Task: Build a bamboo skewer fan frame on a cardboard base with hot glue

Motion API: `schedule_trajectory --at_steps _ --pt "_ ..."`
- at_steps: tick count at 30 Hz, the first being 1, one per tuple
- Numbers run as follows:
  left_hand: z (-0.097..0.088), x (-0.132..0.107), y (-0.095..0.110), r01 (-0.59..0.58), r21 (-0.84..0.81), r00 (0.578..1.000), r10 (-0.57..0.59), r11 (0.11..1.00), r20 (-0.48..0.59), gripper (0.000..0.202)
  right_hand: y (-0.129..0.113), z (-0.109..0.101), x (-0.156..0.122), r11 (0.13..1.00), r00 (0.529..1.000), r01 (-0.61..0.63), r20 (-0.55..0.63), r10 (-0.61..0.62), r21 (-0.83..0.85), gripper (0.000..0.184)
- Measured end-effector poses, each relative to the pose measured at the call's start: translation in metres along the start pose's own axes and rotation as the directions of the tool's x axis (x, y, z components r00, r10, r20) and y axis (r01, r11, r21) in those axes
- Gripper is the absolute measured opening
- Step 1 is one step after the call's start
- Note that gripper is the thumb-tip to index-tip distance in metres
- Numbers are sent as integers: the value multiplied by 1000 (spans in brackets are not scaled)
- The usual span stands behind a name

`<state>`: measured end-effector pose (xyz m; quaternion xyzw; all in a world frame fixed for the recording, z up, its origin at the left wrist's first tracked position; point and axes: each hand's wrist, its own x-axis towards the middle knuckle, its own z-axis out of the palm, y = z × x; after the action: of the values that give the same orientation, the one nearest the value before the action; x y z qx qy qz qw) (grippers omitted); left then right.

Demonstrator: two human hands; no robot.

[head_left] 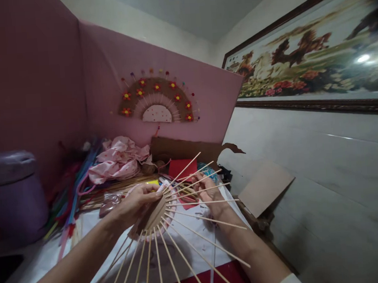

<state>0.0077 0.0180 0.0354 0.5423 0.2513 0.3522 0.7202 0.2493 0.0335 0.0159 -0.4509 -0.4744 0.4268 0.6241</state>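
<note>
My left hand point(139, 196) grips the upper end of a brown cardboard half-disc point(153, 216) edged with pale pink patterned cloth. Thin wooden sticks point(159, 260) radiate from its curved rim like fan ribs, several pointing down toward me and others to the right. Behind the upper right ribs is my right hand point(208, 191), its fingers curled and pinched around a thin wooden stick near the rim. The ribs partly cover those fingers. Below the half-disc lies a white sheet point(184, 262) on the table.
A finished-looking fan point(154, 88) with red flowers is fixed to the pink board. Crumpled pink cloth point(122, 157), colourful pipe cleaners point(74, 210) and a red card point(183, 170) lie at the back. A purple bin point(15, 201) stands left; a cardboard piece point(266, 188) leans right.
</note>
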Motion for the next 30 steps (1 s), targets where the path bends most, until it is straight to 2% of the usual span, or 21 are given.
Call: schedule_trajectory --at_steps 4,9,11,17,26,30 --pt "11 9 -10 64 -23 997 -64 998 -43 25 2 11 -4 993 997 -77 -1 77 84 21" --pt "16 9 -16 108 -45 993 -109 993 -35 27 -4 17 -12 963 977 -173 162 141 208 22" --pt "17 9 -17 125 -40 992 -126 991 -18 27 -3 19 -13 948 972 -189 190 142 258 22" --pt "18 9 -20 153 -40 988 -154 987 -21 22 12 25 -9 947 985 -154 123 123 283 23" --pt "15 10 -26 148 6 989 -147 989 -25 25 22 26 -7 944 986 -121 149 78 306 29" --pt "14 11 -29 145 32 989 -145 989 8 29 23 23 -6 945 985 -91 166 39 315 30"
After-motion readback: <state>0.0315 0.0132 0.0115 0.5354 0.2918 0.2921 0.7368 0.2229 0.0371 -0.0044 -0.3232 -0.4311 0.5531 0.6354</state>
